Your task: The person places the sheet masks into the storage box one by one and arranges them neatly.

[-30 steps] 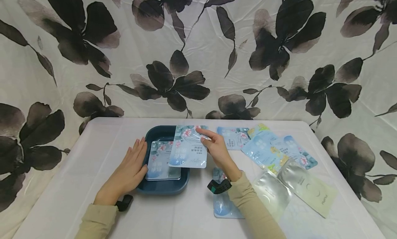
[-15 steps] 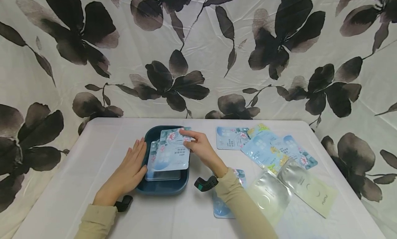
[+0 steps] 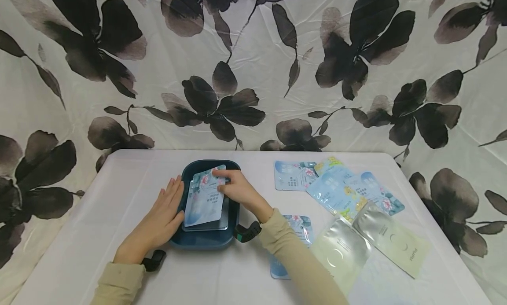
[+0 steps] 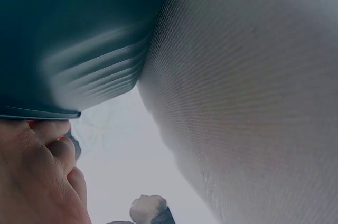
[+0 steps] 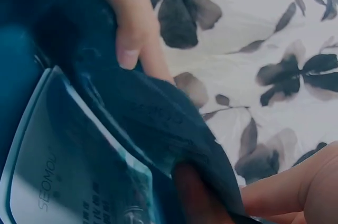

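My right hand (image 3: 242, 191) pinches a light blue floral face mask packet (image 3: 203, 204) by its right edge, over the inside of a dark blue plastic basin (image 3: 203, 244). Beneath it in the basin lie similar packets (image 3: 222, 225), partly covered. In the right wrist view the held packet (image 5: 150, 110) looks dark and shaded, with a fingertip on its underside and packets (image 5: 47, 182) below. My left hand (image 3: 156, 220) lies with straight fingers along the basin's left rim. The left wrist view shows that hand (image 4: 37, 176) at the rim of the ribbed basin (image 4: 79, 39).
Right of the basin, several blue packets (image 3: 336, 190) overlap at the back of the white table (image 3: 91, 217). Two silver-and-green packets (image 3: 396, 241) lie in front of them. My right forearm partly covers another blue packet (image 3: 301, 228). A floral curtain (image 3: 245, 45) hangs behind.
My right hand has carried the packet leftward from the basin's right side to over the packets inside. My left hand has stayed at the left rim.
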### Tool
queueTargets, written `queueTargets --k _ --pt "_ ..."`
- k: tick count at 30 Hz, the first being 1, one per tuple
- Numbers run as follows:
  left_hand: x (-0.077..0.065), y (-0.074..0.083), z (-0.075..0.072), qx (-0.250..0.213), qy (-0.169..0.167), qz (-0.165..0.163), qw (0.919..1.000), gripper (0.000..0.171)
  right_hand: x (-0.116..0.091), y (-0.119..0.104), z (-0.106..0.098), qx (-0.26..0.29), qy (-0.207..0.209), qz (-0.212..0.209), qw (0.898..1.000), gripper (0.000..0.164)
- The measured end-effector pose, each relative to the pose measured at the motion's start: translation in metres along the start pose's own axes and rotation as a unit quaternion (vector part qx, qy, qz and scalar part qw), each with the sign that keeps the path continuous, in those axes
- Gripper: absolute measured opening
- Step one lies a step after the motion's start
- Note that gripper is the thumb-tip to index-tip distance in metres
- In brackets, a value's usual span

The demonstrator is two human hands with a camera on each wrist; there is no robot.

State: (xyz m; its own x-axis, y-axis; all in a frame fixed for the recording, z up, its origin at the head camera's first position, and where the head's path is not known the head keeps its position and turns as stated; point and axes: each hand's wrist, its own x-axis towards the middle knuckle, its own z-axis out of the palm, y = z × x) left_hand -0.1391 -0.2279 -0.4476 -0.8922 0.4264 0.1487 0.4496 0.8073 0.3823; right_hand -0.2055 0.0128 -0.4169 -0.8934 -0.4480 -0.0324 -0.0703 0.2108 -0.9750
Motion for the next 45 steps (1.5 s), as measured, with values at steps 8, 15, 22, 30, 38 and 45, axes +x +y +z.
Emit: queueTargets --k 8,15,22,30,38,45 --pt "-0.001 -0.001 0.000 -0.006 0.008 0.013 0.9999 0.068 0.007 -0.001 0.010 -0.070 -0.013 0.015 0.997 0.051" --pt "0.001 -0.001 0.000 -0.011 0.003 0.011 0.9999 0.068 0.012 0.002 0.017 -0.102 -0.018 0.040 0.994 0.060" --pt "0.000 0.001 -0.001 -0.016 0.009 0.020 0.9996 0.068 0.011 0.001 0.021 -0.119 -0.021 0.054 0.991 0.061" --pt "-0.001 -0.002 0.001 -0.019 0.022 0.035 0.9990 0.069 0.012 0.005 0.024 -0.106 -0.015 0.070 0.992 0.062" --pt "-0.001 -0.003 0.002 -0.023 0.018 0.029 0.9991 0.070 0.007 -0.001 0.021 -0.067 -0.010 0.092 0.993 0.072" --pt "-0.001 -0.002 0.001 -0.025 0.015 0.019 0.9994 0.070 -0.002 -0.011 0.009 -0.055 -0.011 0.048 0.997 0.067"
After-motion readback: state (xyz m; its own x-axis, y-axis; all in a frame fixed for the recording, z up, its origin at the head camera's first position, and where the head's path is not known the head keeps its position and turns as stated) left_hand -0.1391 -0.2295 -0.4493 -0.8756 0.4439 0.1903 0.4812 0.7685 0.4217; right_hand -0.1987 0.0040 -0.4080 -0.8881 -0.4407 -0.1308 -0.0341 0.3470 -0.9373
